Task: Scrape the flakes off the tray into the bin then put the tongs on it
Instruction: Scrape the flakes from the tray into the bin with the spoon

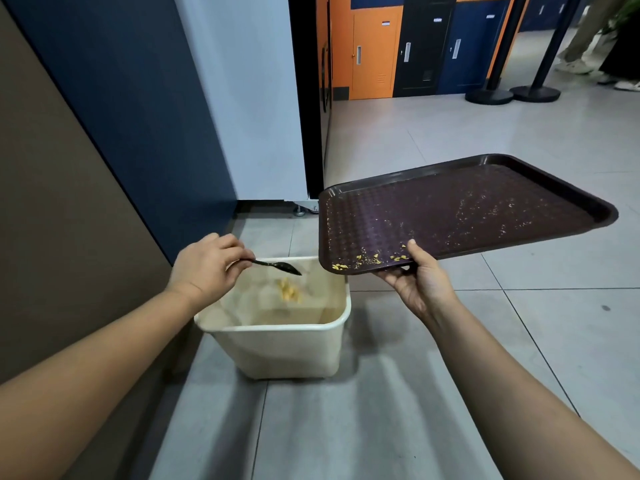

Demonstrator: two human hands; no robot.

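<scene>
The stiff, light tray (460, 209) is gripped at its near edge by the right hand (420, 282), flakes (367, 259) (loose, brittle) just beside those fingers, while the left hand (204, 266) pinches the slim tongs (277, 266) over the bin (277, 344).

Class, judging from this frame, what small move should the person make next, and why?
Probably bring the tongs in the left hand back to the tray and scrape again: yellow flakes cling to its lower edge above the bin.

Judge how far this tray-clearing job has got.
Done: some flakes lie in the bin. In hand: the right hand holds the tray and the left hand grips the tongs over the bin. Left: flakes at the tray's near edge, then tongs onto tray.
</scene>
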